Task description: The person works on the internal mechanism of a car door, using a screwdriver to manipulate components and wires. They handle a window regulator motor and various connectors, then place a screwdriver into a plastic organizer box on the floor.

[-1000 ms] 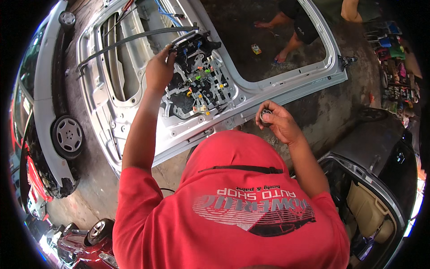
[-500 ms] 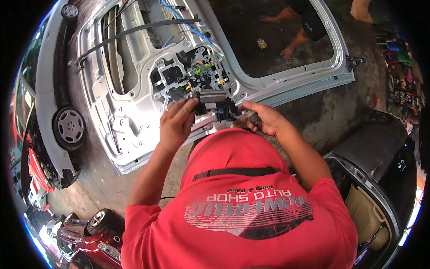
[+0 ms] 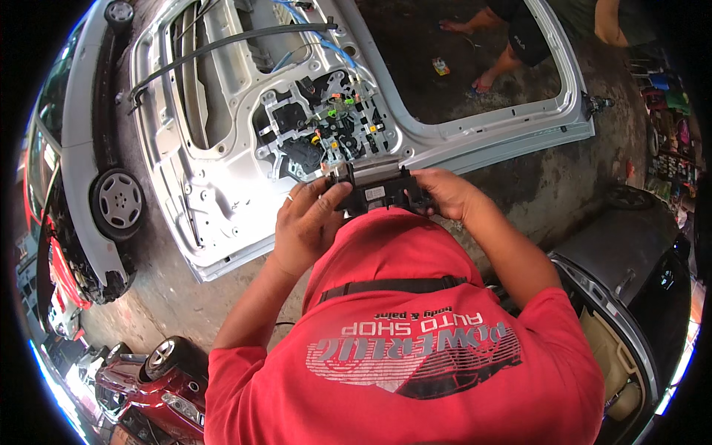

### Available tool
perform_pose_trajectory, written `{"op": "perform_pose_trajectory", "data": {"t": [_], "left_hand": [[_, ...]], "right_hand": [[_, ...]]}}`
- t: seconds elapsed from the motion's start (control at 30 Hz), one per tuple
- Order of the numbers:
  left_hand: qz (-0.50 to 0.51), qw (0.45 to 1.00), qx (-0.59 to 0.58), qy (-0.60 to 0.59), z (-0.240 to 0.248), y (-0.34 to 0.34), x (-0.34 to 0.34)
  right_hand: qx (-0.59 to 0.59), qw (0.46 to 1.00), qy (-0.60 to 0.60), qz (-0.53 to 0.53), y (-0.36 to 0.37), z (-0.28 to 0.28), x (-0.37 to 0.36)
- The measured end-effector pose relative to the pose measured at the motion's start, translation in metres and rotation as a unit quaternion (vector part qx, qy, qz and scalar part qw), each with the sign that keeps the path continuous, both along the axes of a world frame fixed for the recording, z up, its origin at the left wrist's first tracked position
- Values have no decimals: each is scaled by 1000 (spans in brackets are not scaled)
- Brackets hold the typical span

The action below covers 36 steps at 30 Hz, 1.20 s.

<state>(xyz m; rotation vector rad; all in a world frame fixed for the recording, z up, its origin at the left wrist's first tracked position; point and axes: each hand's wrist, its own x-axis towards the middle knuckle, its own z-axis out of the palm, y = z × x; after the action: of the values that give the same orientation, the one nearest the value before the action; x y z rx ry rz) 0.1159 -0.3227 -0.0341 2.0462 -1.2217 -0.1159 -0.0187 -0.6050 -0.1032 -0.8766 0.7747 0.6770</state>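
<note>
Your left hand (image 3: 311, 216) grasps the left end of a black, boxy plastic module with a pale label (image 3: 380, 196), and your right hand (image 3: 448, 194) grasps its right end. The module is at the near edge of the silver metal door panel (image 3: 211, 182); you cannot tell whether they touch. Just beyond sits a black-and-grey mechanism with coloured clips (image 3: 334, 127); a long dark rubber strip (image 3: 226, 46) crosses the panel's far left.

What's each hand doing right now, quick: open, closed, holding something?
Left hand: closed, holding the left end of the black boxy part.
Right hand: closed on its right end.
</note>
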Motion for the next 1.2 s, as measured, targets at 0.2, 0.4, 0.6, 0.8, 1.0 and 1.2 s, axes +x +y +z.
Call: {"op": "perform_pose_trajectory", "data": {"t": [0.2,0.4,0.6,0.8,1.0,1.2], "left_hand": [[83,991,4,105,-13,2,13],[158,978,-17,133,-32,-21,72],[126,985,-3,116,-51,-17,91],[101,981,9,168,-109,5,53],[95,969,-18,225,-133,10,5],[180,931,47,314,-139,11,6]], "right_hand": [[-65,996,-64,-18,-15,-2,31],[-152,977,-152,5,-28,-5,100],[-257,942,-216,-9,-24,-18,132],[-363,905,-217,33,-16,-78,104],[-381,892,-229,80,-14,-116,58],[-438,843,-294,109,2,-113,49]]}}
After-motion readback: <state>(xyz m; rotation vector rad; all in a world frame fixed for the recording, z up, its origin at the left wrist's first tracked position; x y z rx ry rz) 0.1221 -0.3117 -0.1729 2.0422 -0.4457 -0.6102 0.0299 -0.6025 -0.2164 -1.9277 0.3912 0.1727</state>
